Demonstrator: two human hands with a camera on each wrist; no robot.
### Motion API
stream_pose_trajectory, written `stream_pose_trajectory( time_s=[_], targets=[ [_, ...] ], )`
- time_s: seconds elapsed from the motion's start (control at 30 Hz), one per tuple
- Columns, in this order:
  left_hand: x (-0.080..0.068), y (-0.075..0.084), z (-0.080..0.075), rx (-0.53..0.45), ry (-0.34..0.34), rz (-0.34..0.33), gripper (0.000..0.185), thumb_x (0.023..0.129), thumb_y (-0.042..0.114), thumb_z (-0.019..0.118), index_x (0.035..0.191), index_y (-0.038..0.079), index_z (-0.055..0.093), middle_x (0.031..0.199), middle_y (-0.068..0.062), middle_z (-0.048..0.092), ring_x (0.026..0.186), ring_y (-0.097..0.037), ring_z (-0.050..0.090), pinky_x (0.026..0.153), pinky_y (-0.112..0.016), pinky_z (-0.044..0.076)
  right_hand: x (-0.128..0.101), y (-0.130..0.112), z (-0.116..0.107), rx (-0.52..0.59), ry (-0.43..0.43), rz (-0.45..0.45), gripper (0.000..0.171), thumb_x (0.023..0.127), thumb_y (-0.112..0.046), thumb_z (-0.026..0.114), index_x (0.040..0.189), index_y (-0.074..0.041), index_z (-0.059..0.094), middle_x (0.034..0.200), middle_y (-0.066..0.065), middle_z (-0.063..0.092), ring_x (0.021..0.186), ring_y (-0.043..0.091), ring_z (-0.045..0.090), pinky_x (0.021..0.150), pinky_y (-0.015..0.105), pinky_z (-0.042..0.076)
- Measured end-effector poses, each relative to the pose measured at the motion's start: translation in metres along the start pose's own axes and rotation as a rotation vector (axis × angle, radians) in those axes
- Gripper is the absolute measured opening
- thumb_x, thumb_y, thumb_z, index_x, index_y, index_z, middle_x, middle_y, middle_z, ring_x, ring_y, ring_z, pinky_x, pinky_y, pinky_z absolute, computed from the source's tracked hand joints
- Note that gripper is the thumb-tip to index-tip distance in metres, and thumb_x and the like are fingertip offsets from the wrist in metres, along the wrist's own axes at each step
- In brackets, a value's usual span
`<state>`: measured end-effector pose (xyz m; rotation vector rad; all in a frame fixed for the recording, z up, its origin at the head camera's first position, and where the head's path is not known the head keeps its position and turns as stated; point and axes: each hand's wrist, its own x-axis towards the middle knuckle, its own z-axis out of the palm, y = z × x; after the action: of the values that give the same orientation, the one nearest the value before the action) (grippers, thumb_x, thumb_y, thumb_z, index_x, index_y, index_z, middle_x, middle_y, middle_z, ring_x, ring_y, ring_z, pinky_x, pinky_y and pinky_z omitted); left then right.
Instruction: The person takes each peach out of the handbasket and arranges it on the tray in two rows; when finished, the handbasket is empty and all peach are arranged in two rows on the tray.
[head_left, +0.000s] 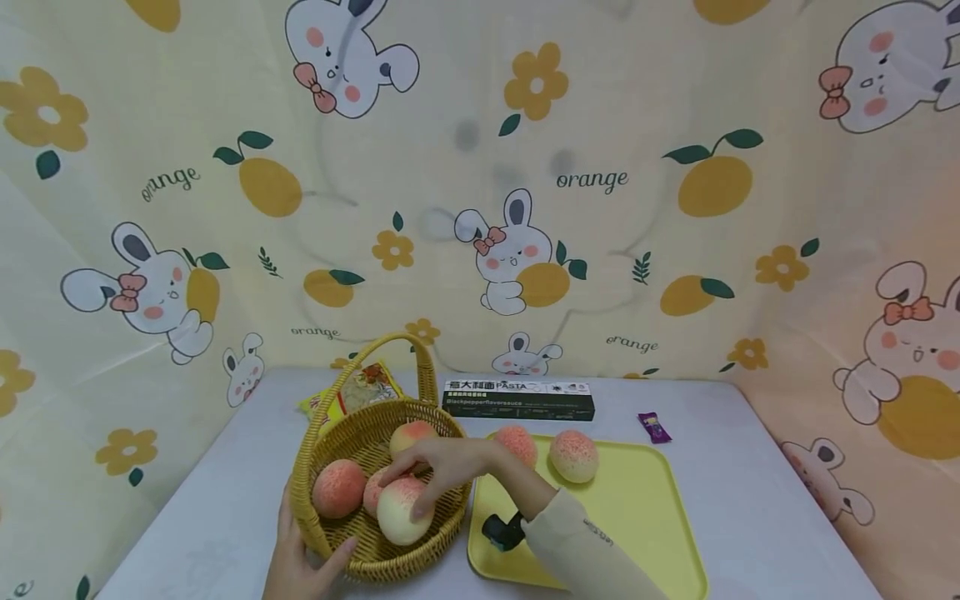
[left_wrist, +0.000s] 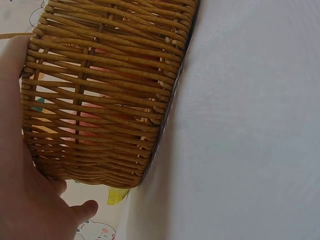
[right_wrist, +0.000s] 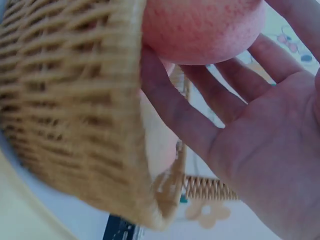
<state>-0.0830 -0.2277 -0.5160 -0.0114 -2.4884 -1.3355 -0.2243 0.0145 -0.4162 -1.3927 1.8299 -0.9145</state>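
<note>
Right hand of mine rests open-fingered on the peach beneath my fingertips, inside the basket steadied by my open left hand.

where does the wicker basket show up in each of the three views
Head: the wicker basket sits low and left of centre on the table, left hand at its near wall, right hand over the peaches inside.
Left wrist: its woven side wall fills the upper left.
Right wrist: its wall and rim fill the left half, blurred.
Shared landmark: the basket's woven wall itself.
</note>
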Motion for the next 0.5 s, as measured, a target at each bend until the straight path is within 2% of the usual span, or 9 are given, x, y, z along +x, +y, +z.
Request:
stream_pose_trajectory(
  time_s=[0.13, 0.33, 0.5],
  targets=[
    [0.0, 0.0, -0.001, -0.003, 0.0, -0.006, 0.095, 0.084, 0.029, 0.081, 0.158, 0.005, 0.026, 0.165, -0.009, -0.006, 0.148, -0.043, 0.006, 0.102, -0.075, 0.026, -0.005, 0.006, -0.002, 0.051, 0.087, 0.04, 0.056, 0.089, -0.01, 0.074, 0.141, -0.002, 0.054, 0.139, 0.008, 0.057, 0.121, 0.007, 0.054, 0.101, 0.026, 0.044],
    [0.001, 0.003, -0.001, -0.013, -0.005, -0.023, 0.095, 0.084, 0.029, 0.082, 0.157, 0.005, 0.027, 0.165, -0.009, -0.006, 0.148, -0.043, 0.006, 0.103, -0.075, 0.025, -0.006, 0.01, -0.005, 0.128, 0.195, 0.018, 0.048, 0.09, -0.011, 0.073, 0.135, -0.003, 0.058, 0.132, 0.013, 0.06, 0.115, 0.007, 0.057, 0.097, 0.029, 0.048],
    [0.0, 0.005, -0.002, -0.002, -0.006, -0.033, 0.097, 0.084, 0.031, 0.082, 0.158, 0.006, 0.024, 0.165, -0.009, -0.005, 0.148, -0.043, 0.007, 0.103, -0.074, 0.025, -0.009, 0.011, -0.012, 0.106, 0.264, 0.003, 0.048, 0.089, -0.011, 0.074, 0.134, -0.004, 0.059, 0.131, 0.011, 0.062, 0.116, 0.005, 0.057, 0.097, 0.034, 0.049]
  ],
)
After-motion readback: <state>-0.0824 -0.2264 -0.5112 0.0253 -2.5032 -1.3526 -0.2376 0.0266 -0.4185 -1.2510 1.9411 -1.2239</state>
